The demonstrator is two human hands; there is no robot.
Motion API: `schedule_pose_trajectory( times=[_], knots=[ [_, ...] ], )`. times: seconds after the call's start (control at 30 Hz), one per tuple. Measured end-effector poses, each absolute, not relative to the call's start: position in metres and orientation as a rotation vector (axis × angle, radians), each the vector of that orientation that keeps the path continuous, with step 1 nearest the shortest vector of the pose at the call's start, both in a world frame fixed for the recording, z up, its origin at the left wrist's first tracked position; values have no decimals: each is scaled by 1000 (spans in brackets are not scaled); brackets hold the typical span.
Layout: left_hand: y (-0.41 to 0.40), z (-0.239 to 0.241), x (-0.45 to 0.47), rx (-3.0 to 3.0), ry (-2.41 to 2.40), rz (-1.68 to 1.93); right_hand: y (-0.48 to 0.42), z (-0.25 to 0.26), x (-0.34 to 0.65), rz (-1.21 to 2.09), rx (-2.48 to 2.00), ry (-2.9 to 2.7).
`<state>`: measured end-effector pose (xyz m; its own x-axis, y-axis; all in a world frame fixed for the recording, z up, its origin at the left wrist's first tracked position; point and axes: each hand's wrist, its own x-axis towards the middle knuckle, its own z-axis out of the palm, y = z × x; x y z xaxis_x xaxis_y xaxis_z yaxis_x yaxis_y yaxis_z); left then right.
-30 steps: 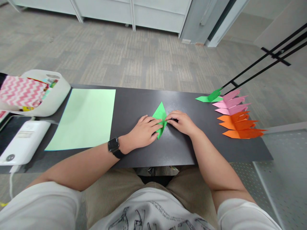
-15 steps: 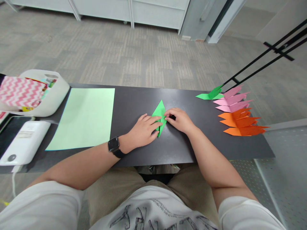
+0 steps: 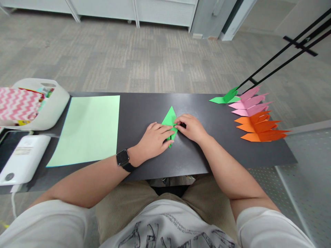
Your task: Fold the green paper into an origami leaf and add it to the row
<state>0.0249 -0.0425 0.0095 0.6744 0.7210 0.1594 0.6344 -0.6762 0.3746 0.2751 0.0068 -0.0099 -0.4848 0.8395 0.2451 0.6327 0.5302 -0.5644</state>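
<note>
Green folded paper (image 3: 169, 118) is prob. v. light, easily creased; best held by edges. L hand (image 3: 156, 138) lies open across it; R hand (image 3: 191, 127) pinches its R edge.

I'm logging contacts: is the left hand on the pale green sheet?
No, the left hand lies on the folded bright-green paper.

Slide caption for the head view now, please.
Left hand resting on folded green paper, right hand at its edge; pink origami and orange origami at right.
</note>
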Motion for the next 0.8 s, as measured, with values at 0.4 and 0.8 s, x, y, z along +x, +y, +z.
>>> schedule_pose_trajectory(
  times=[0.4,0.8],
  knots=[
    [-43,9,27,2608,1118,396,5,-10,278,541,-1194,-2278],
    [-43,8,27,2630,1090,412,-9,7,302,584,-1106,-2334]
  ],
)
